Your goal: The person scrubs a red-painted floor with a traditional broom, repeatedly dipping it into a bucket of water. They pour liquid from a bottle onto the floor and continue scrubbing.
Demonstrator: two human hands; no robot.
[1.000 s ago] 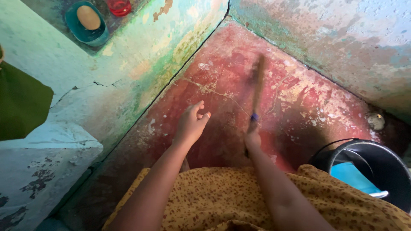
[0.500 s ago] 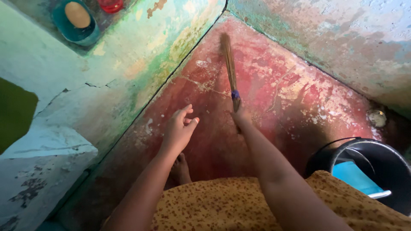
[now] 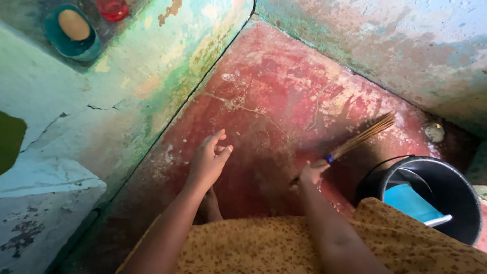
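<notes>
— What did the fingers do?
— My right hand [image 3: 312,172] was closed round the stick broom [image 3: 357,141], bristles slanting over the red floor [image 3: 284,96] toward its right edge. My left hand [image 3: 207,161] hovered open, holding nothing.
— Nearby?
— A black bucket [image 3: 451,187] just beside the broom.

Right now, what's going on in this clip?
A person is bent over a worn red floor in a corner of peeling green walls. Their right hand grips a stick broom, its bristles angled toward a black bucket at the right. The left hand is empty, fingers spread above the floor. A teal dish sits on the ledge at upper left.
</notes>
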